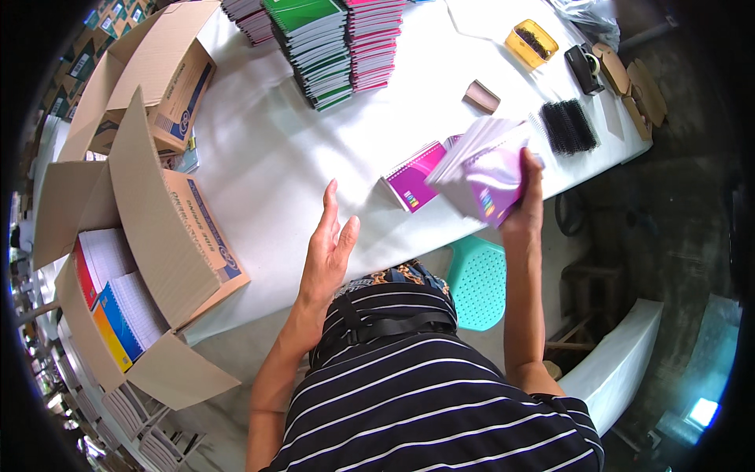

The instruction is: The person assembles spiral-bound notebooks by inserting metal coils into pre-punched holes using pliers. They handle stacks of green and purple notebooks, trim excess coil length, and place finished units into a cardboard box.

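We see the right hand's fingers (533, 168) closed on one side of a fanned purple bundle (484, 175) (blurred, so we cannot count its pieces) near the front edge of the surface (259, 149). The left hand's fingers (331, 206) are apart from the thumb and empty, well clear of the bundle. Left of the right fingers, a purple notebook (415, 175) lies on the surface. We judge slippage the chief risk: with one-sided support, loose pieces could slide from the side away from the fingers, perhaps toward the teal stool (477, 285). A swing beyond the right fingers might disturb the black coils (569, 127).
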Demonstrator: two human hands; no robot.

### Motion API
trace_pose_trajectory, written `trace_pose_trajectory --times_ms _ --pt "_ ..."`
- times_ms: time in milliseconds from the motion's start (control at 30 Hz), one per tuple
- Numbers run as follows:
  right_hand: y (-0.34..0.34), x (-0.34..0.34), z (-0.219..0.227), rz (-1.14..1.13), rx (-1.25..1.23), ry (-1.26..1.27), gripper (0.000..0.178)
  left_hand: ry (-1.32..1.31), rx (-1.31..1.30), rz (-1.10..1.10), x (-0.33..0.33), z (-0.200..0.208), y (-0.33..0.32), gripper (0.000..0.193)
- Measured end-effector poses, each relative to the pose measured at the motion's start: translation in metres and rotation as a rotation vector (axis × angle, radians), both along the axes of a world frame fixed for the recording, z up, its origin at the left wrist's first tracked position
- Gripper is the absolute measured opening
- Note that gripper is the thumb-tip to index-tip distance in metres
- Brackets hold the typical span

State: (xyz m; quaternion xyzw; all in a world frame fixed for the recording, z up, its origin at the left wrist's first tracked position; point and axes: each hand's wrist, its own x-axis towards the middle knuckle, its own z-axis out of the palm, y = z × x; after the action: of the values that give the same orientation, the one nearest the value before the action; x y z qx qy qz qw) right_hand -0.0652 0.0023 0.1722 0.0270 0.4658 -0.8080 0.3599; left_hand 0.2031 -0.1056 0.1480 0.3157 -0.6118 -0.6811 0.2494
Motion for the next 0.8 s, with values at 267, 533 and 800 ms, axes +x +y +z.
trace_pose_trajectory --times_ms 267,533,800 --pt "-0.014 -0.112 -0.086 -0.197 0.005 0.021 0.057 -0.066 -0.081 -0.11 -0.115 -0.023 -0.005 0.063" --pt "-0.01 -0.11 -0.075 0.107 0.371 0.026 0.07 -0.13 -0.121 -0.096 -0.228 -0.05 -0.01 0.09" --pt "0.051 -0.148 -0.033 0.295 0.917 0.694 0.08 -0.223 -0.153 -0.077 -0.246 -0.06 -0.005 0.096"
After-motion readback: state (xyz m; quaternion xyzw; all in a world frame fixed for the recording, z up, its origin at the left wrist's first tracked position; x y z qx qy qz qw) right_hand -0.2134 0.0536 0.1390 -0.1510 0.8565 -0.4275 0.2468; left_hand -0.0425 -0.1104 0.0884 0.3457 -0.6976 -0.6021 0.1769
